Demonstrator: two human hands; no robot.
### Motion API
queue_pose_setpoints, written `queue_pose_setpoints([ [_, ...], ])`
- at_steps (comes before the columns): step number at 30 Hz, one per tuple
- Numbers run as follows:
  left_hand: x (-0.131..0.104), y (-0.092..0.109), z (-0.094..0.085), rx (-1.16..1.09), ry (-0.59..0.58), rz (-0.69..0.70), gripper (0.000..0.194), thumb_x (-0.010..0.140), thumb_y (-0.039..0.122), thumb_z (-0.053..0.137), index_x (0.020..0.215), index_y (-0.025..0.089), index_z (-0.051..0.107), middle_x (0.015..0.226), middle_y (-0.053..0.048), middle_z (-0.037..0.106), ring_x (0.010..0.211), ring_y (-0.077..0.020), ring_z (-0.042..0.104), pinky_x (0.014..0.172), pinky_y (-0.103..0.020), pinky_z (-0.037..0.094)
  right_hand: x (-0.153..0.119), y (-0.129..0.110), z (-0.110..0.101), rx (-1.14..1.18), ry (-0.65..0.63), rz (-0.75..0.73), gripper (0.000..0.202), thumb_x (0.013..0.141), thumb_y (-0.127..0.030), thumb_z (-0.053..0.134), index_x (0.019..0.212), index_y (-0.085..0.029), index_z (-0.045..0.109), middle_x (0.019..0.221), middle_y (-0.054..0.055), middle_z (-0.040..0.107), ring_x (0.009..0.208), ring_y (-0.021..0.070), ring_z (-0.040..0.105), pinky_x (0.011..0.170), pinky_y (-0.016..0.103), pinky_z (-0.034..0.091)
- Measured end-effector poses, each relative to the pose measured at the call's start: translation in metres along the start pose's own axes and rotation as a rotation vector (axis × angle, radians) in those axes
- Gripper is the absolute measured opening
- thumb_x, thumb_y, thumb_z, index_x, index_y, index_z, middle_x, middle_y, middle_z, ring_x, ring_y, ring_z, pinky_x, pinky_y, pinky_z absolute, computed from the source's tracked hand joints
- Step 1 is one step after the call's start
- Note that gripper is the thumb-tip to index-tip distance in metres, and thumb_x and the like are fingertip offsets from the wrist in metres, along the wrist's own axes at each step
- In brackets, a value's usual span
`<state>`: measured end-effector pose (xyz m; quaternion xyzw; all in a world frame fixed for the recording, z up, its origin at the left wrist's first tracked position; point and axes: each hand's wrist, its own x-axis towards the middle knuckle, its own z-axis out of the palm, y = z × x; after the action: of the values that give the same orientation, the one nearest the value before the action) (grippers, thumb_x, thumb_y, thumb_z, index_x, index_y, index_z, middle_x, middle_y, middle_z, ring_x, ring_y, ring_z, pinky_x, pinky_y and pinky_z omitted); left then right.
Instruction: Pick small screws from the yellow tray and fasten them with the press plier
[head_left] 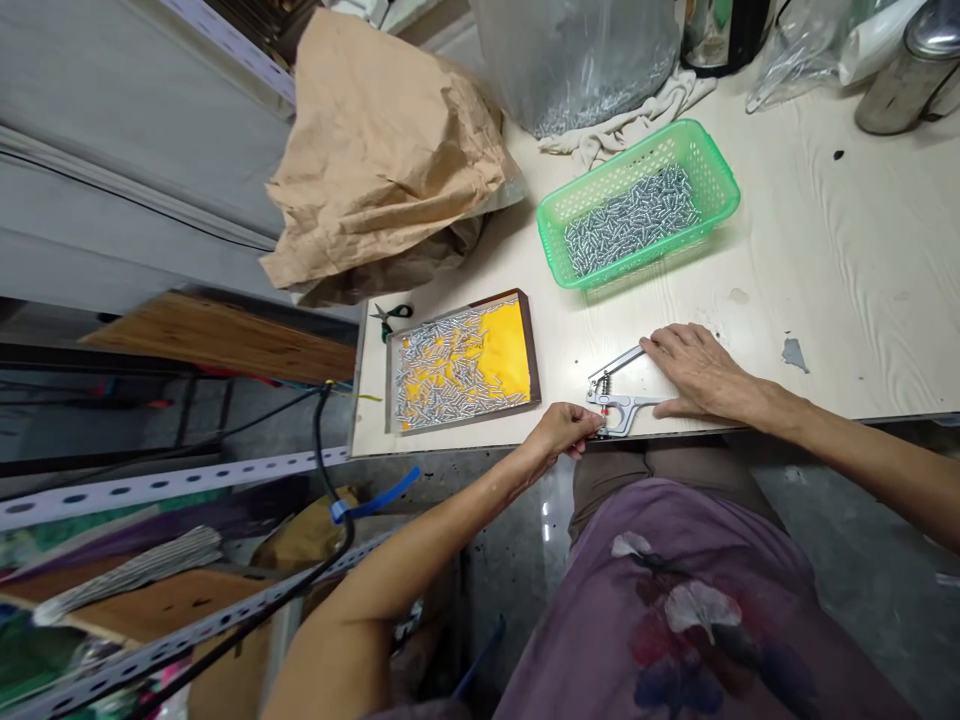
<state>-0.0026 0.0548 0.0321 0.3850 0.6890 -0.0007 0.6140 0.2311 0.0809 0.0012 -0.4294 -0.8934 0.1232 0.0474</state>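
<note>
A small metal hand press [628,408] with a long lever and a spring stands at the table's front edge. My right hand [697,372] rests on it, fingers on the lever's end and thumb at the frame's end. My left hand [564,430] is pinched at the press's lower jaw, beside a small red part; what the fingertips hold is too small to make out. To the left lies a shallow tray [534,350] with a yellow bottom, covered in small silvery metal pieces. Behind the press, a green plastic basket [551,240] holds many similar pieces.
Green-handled scissors [391,318] lie near the table's left edge. Crumpled brown paper [390,160], a clear bag of metal pieces [585,60] and a white cloth [637,125] are at the back. A metal flask [907,80] stands at the back right.
</note>
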Motion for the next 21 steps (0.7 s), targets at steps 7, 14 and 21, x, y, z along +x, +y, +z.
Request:
queue_pose_setpoints([
  [7, -0.001, 0.002, 0.002, 0.038, 0.003, 0.005, 0.025, 0.085, 0.019, 0.066, 0.063, 0.012, 0.059, 0.042, 0.009, 0.042, 0.034, -0.0022, 0.036, 0.035, -0.014, 0.035, -0.004, -0.001, 0.001, 0.012, 0.010, 0.007, 0.085, 0.074, -0.061, 0.066, 0.138, -0.012, 0.040, 0.131, 0.020, 0.051, 0.122, 0.0352, 0.040, 0.101, 0.047, 0.029],
  [14, 0.004, -0.005, 0.000, 0.071, -0.007, 0.037, 0.029, 0.082, 0.034, 0.071, 0.065, 0.012, 0.061, 0.041, 0.008, 0.042, 0.035, -0.0031, 0.037, 0.038, -0.016, 0.037, -0.001, -0.004, 0.003, 0.000, 0.006, 0.029, 0.071, 0.076, -0.053, 0.068, 0.130, -0.011, 0.048, 0.115, 0.018, 0.058, 0.104, 0.0319, 0.048, 0.088, 0.043, 0.031],
  [21, -0.005, -0.012, 0.003, 0.588, 0.368, 0.509, 0.017, 0.086, 0.032, 0.065, 0.085, 0.016, 0.069, 0.078, -0.004, 0.065, 0.072, -0.0152, 0.061, 0.063, -0.026, 0.049, -0.001, -0.013, 0.000, -0.049, 0.000, 0.036, 0.040, 0.080, -0.038, 0.069, 0.109, -0.013, 0.060, 0.106, 0.015, 0.062, 0.098, 0.0295, 0.049, 0.085, 0.040, 0.028],
])
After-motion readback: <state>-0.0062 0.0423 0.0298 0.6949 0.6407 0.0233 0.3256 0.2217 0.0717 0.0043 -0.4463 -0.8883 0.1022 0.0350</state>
